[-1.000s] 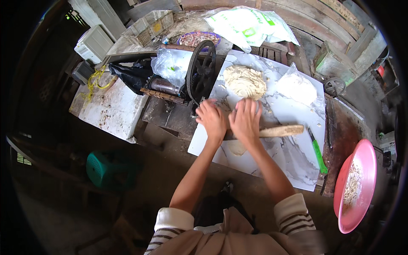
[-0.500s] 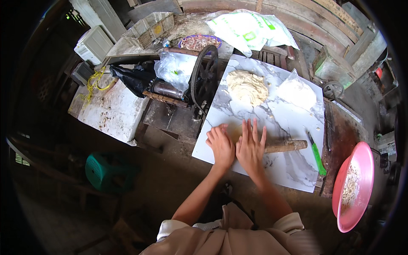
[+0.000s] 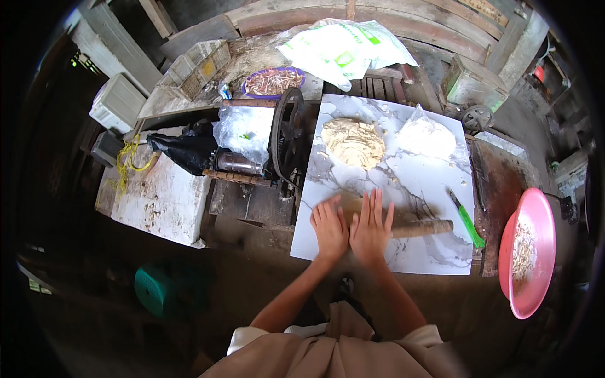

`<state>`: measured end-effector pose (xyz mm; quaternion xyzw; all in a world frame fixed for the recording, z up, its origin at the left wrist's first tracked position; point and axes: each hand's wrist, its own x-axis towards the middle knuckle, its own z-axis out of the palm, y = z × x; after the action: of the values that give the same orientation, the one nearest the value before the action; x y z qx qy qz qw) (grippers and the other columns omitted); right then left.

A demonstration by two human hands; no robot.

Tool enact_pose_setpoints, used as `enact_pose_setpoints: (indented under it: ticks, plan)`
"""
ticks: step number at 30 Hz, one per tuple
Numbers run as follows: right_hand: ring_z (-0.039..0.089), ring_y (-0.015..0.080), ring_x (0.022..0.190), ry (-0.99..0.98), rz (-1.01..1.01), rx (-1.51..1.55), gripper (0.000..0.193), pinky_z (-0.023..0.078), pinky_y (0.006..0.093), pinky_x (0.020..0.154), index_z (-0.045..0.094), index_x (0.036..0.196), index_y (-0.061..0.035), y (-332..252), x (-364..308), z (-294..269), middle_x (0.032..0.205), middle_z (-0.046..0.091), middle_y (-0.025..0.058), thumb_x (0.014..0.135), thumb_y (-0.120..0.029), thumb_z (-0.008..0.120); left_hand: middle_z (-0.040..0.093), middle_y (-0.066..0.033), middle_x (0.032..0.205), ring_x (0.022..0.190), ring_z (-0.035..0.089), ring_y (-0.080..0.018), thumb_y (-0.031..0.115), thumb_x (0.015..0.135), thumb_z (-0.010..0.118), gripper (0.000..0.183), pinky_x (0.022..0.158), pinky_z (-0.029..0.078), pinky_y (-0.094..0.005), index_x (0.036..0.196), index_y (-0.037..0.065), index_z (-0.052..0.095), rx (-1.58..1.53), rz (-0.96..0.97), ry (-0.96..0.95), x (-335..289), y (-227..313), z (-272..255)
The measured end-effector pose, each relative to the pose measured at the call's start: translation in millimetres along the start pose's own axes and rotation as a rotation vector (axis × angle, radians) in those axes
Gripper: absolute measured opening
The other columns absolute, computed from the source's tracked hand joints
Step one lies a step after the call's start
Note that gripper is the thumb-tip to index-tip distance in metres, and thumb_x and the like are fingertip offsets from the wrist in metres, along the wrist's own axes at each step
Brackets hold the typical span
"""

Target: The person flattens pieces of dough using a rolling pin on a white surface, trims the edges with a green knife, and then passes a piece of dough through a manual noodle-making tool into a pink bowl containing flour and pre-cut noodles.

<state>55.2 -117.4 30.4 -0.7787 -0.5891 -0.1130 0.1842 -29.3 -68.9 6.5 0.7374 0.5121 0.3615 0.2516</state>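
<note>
On a white marbled board (image 3: 403, 258), both palms lie on a wooden rolling pin (image 3: 422, 229). My left hand (image 3: 329, 228) is flat, fingers pointing away from me, over the pin's left part. Beside it, my right hand (image 3: 371, 230) rests with fingers stretched out and slightly spread. The pin's right end sticks out past it; the left part is hidden. Whether dough lies under the hands I cannot tell. Beyond them sits a big lump of pale dough (image 3: 354, 143). A clear plastic bag of white powder (image 3: 427, 138) lies to its right. A green-handled knife (image 3: 467, 219) lies near the board's right edge.
A hand-wheel machine (image 3: 288, 135) with plastic bags on it stands left of the board. At the right is a pink basin (image 3: 541, 252) with small pale pieces. Behind are a purple tray (image 3: 246, 93) of strips and white sacks (image 3: 353, 47). A green stool (image 3: 151, 290) stands lower left.
The view has turned slightly. Both hands and the rolling pin have shifted a little toward me relative to the knife. The dough and bag stay in place on the board.
</note>
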Motion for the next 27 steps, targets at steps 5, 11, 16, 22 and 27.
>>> enact_pose_setpoints:
  ticks: [5, 11, 16, 22, 27]
  plan:
    - [0.031, 0.0294, 0.133, 0.022, 0.045, 0.008, 0.053, 0.021, 0.0474, 0.109, 0.036, 0.134, 0.0034, 10, -24, -4, 0.14, 0.036, 0.0191, 0.089, -0.022, 0.044, 0.043, -0.0175, 0.127, 0.127, 0.033, -0.0333, 0.005, 0.087, 0.041, 0.04, 0.105, 0.015, -0.0557, 0.127, 0.0, 0.039, 0.048, 0.192, -0.03, -9, -2, -7]
    - [0.032, 0.028, 0.133, 0.112, 0.216, -0.021, 0.045, 0.024, 0.0467, 0.108, 0.045, 0.128, 0.0032, 35, 45, 19, 0.133, 0.047, 0.0176, 0.09, -0.02, 0.042, 0.043, -0.0229, 0.12, 0.116, 0.038, -0.039, 0.002, 0.087, 0.042, 0.036, 0.1, 0.026, -0.0508, 0.123, -0.004, 0.04, -0.047, 0.225, 0.096, 72, 8, 16]
    - [0.033, 0.0277, 0.132, 0.121, 0.211, -0.06, 0.043, 0.025, 0.0461, 0.108, 0.046, 0.127, 0.0034, 29, 20, 19, 0.131, 0.048, 0.0196, 0.09, -0.02, 0.042, 0.043, -0.0251, 0.121, 0.118, 0.036, -0.0416, 0.005, 0.09, 0.04, 0.036, 0.101, 0.026, -0.05, 0.125, -0.005, 0.038, -0.142, 0.178, -0.06, 54, 4, 13]
    - [0.032, 0.0276, 0.133, 0.051, 0.166, -0.007, 0.042, 0.023, 0.0458, 0.109, 0.047, 0.127, 0.0026, 3, -46, -13, 0.134, 0.044, 0.0206, 0.089, -0.015, 0.042, 0.019, -0.0237, 0.146, 0.138, 0.012, -0.0377, 0.008, 0.092, 0.037, 0.053, 0.109, 0.007, -0.0551, 0.14, -0.005, 0.02, -0.077, 0.27, -0.234, -12, -11, -16]
    - [0.032, 0.0275, 0.133, 0.052, 0.192, -0.084, 0.043, 0.021, 0.047, 0.11, 0.046, 0.128, 0.0022, 17, -31, -1, 0.138, 0.04, 0.0184, 0.089, -0.015, 0.042, 0.013, -0.0221, 0.149, 0.139, 0.011, -0.0373, 0.004, 0.089, 0.038, 0.056, 0.108, 0.006, -0.0578, 0.14, -0.008, 0.017, 0.097, 0.407, -0.256, 31, 1, 4]
